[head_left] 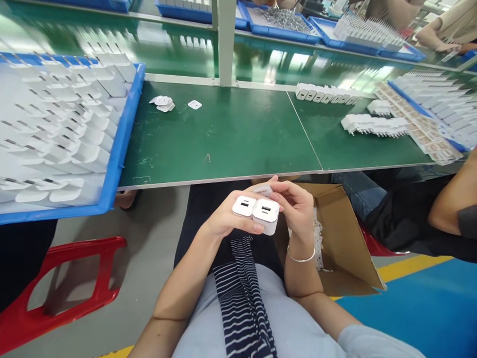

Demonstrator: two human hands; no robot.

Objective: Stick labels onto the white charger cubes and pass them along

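Above my lap, just in front of the bench edge, my left hand (227, 214) is closed around two white USB charger blocks. The smaller-looking charger block (244, 206) and the nearer charger block (266, 211) sit side by side, port faces up. My right hand (296, 201) is closed, its fingers pinching a small white piece (263, 190) just behind the blocks. Fingers partly hide that piece, so its kind is unclear. A thumb or finger of this hand also touches the nearer block's right side. On the green bench (223, 134) lie a small pile of white cover plates (164, 103) and a single cover plate (194, 104).
A blue tray (121, 144) of white charger housings stands at left. Rows of charger blocks (328, 94) and pronged chargers (374, 124) lie right. An open cardboard box (343, 238) is beside my right arm. Red stool (104, 263) at left; a neighbouring person's arm (452, 199) at right.
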